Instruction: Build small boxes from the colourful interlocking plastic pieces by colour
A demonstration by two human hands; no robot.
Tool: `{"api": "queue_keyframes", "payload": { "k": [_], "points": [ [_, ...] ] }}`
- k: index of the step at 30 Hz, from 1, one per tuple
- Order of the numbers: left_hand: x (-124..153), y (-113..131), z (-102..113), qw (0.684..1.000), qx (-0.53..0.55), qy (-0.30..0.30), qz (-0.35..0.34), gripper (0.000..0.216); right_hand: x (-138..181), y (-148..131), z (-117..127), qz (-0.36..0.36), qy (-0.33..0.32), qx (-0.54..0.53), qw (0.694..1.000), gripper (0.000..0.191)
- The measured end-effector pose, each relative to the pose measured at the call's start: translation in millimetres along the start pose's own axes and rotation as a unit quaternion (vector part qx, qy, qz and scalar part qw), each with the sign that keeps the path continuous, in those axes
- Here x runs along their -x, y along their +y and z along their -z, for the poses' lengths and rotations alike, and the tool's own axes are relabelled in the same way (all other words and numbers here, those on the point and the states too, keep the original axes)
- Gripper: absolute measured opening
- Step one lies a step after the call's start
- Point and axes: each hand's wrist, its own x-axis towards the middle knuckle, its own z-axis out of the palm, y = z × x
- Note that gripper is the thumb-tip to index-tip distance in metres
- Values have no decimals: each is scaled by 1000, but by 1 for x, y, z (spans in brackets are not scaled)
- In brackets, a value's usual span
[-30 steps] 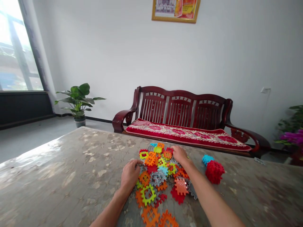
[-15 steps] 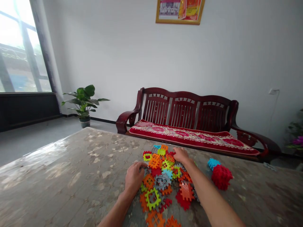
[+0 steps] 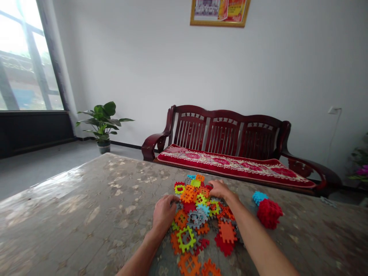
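Note:
A loose pile of flat plastic interlocking tiles (image 3: 197,219) with notched edges lies on the table, in orange, lime green, grey, red and light blue. At the pile's left edge is my left hand (image 3: 163,211), its index finger stretched toward the grey and orange tiles and the other fingers partly hidden; it looks open. My right hand (image 3: 220,189) reaches to the far right of the pile, fingers bent down beside a red tile and an orange tile (image 3: 204,191). Its fingertips are closed together, and what they hold is hidden. A red cube of joined tiles (image 3: 269,214) sits right of my right forearm.
A light blue piece (image 3: 260,197) touches the red cube's far side. The table (image 3: 94,214) has a patterned, shiny cover. Behind it stands a wooden bench (image 3: 224,134) with a red floral cushion (image 3: 230,163). A potted plant (image 3: 103,126) is at the left.
My right hand has shifted slightly left at the pile's far side. My left hand has barely moved. The camera view has tilted a little.

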Motion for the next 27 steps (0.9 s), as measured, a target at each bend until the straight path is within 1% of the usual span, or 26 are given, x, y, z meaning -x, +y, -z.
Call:
{"api": "queue_keyframes", "payload": {
  "k": [5,11,13,17,21,23,27],
  "points": [
    [-1,0,0,1000,-7,-6,-1,34,3,-7,3,10,13,-1,1000,48],
    [-1,-2,-2,1000,-2,2,-8,35,6,-12,3,4,46,-34,998,53],
    [-1,-2,-2,1000,-2,5,-11,35,8,-13,3,6,60,-60,996,48],
    [0,-1,-1,1000,-4,6,-13,35,13,-11,5,4,87,-139,986,29],
    [0,1,1,1000,-7,3,-7,35,21,3,17,20,114,-230,966,27],
    [1,1,1,1000,-9,2,-6,35,32,13,23,33,106,-272,956,30],
    [1,2,2,1000,-15,-1,-5,34,63,32,27,40,52,-325,943,33]
  ]
}}
